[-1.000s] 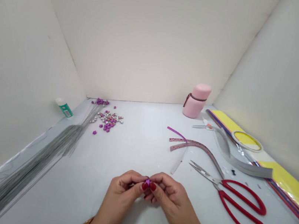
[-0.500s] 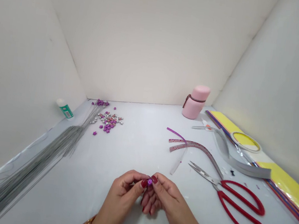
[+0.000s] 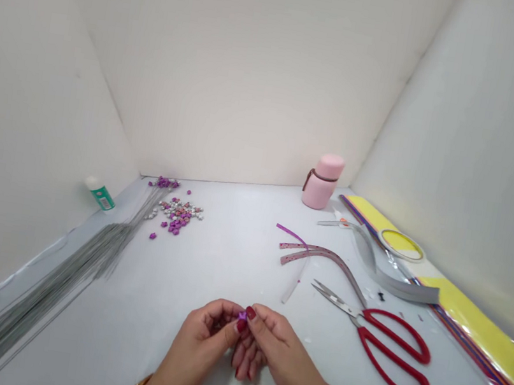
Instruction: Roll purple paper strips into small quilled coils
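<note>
A small purple paper star (image 3: 242, 315) is pinched between the fingertips of both hands, low in the middle of the view. My left hand (image 3: 206, 336) grips it from the left, thumb and forefinger closed. From the right, my right hand (image 3: 275, 343) closes thumb and forefinger on it, the other fingers curled beneath. Part of the star is covered by the thumbs. Right of the hands lie red-handled scissors (image 3: 393, 348), blades a little apart. Beyond them are pinkish paper strips (image 3: 325, 254) and a thin purple strip (image 3: 293, 233).
Purple, pink and silver stars (image 3: 181, 213) lie in a loose heap, back left. A long bundle of grey wires (image 3: 66, 273) runs along the left side beside a glue stick (image 3: 102, 195). A pink flask (image 3: 322, 183), grey strips (image 3: 398, 283), a tape roll (image 3: 401, 245) and yellow sheets (image 3: 474, 321) stand right.
The camera view has shifted slightly, so the table things appear farther left. The purple star has turned between my fingertips and now shows its points.
</note>
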`<state>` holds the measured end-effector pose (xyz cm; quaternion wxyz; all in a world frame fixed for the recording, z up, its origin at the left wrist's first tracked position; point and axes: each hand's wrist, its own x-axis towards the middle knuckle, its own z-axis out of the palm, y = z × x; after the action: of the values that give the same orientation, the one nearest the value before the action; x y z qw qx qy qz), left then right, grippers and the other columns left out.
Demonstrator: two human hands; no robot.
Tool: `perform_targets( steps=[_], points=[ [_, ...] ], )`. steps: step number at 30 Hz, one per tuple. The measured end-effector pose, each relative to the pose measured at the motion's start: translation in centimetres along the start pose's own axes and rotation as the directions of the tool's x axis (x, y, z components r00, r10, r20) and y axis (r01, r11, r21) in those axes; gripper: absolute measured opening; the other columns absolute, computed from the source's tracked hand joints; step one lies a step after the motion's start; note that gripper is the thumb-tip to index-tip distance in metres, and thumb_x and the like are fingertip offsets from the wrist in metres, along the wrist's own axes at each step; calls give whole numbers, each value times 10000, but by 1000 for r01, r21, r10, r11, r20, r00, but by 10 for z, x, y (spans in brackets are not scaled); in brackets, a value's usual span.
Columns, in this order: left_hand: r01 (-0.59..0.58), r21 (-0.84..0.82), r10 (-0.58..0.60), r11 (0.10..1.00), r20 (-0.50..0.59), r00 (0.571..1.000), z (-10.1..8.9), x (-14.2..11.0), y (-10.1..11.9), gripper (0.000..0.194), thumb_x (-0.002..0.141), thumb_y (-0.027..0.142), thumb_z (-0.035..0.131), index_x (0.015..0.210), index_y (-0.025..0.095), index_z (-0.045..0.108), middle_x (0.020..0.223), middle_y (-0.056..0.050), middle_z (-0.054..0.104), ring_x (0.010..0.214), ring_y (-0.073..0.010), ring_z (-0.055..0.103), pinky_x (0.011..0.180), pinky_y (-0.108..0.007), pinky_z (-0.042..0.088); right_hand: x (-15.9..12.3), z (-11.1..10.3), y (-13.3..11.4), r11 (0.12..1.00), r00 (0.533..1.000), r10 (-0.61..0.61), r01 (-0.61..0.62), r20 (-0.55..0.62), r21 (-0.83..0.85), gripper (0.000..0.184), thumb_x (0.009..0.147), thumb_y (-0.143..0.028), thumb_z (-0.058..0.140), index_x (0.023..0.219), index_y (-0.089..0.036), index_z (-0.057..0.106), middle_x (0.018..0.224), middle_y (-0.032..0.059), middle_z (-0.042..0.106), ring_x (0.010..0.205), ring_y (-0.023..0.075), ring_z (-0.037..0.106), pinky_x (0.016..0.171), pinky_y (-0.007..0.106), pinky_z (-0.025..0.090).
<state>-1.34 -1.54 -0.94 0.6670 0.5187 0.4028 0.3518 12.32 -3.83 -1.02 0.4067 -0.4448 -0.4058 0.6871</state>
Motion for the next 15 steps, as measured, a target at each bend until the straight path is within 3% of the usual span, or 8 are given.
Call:
perform_targets(
  steps=[2, 4, 6, 8, 10, 11, 12, 15],
  points=[
    [3, 25, 0, 1000, -115, 993, -8, 3, 3, 164, 741, 268, 612, 805, 118, 618, 606, -6, 632, 550, -115, 577, 579, -231, 456, 0, -1, 2, 1000, 1000, 0, 0, 6, -30, 388, 840, -509, 356, 698, -160, 447, 529, -5, 582, 407, 78, 531, 391, 156, 328],
    [-65, -80, 26, 995, -414, 910, -18, 7, 6, 276, 770, 307, 575, 1002, 160, 558, 807, -30, 663, 694, -125, 616, 654, -233, 477, 1, -4, 3, 993, 999, -37, 34, -22, -110, 346, 846, -471, 371, 712, -162, 451, 544, -6, 583, 419, 80, 533, 403, 162, 341],
    [-112, -157, 15, 981, -516, 856, -24, 10, 9, 394, 804, 331, 524, 1158, 176, 449, 1004, -78, 638, 873, -144, 610, 756, -255, 473, 1, -11, -2, 957, 985, -144, 116, -90, -266, 266, 852, -403, 398, 754, -166, 472, 574, -8, 585, 462, 92, 543, 443, 183, 380],
    [-70, -142, -17, 987, -533, 846, -26, 11, 11, 458, 795, 329, 533, 1198, 149, 414, 988, -100, 648, 852, -153, 623, 757, -261, 479, 2, -24, -12, 819, 932, -324, 190, -164, -541, 189, 858, -321, 398, 791, -175, 499, 616, -5, 589, 534, 112, 555, 511, 212, 413],
    [-31, -43, 6, 999, -481, 877, -23, 9, 11, 453, 760, 336, 571, 1154, 134, 476, 901, -86, 677, 799, -155, 631, 725, -246, 484, 3, -41, -25, 504, 823, -538, 140, -183, -852, 146, 844, -262, 413, 790, -186, 526, 671, 5, 593, 615, 135, 556, 584, 240, 413],
    [-19, 13, 23, 1000, -446, 895, -21, 9, 11, 435, 738, 341, 592, 1110, 129, 519, 851, -75, 686, 778, -160, 632, 711, -243, 484, 4, -51, -31, 326, 761, -621, 32, -189, -945, 121, 827, -261, 436, 810, -194, 536, 725, 15, 602, 664, 151, 557, 627, 261, 410],
    [-15, 67, 42, 998, -413, 910, -19, 8, 10, 411, 719, 350, 606, 1060, 127, 558, 810, -66, 691, 766, -166, 631, 702, -242, 484, 6, -60, -37, 286, 728, -650, -33, -219, -958, 115, 806, -275, 466, 838, -192, 539, 785, 38, 601, 731, 182, 551, 657, 288, 400],
    [-2, 196, 69, 981, -337, 939, -16, 8, 5, 357, 695, 380, 609, 951, 131, 623, 755, -54, 694, 758, -186, 624, 694, -248, 478, 14, -86, -45, 281, 664, -674, -175, -324, -944, 186, 773, -359, 493, 753, -179, 535, 811, 85, 578, 810, 254, 519, 627, 324, 373]
  ],
)
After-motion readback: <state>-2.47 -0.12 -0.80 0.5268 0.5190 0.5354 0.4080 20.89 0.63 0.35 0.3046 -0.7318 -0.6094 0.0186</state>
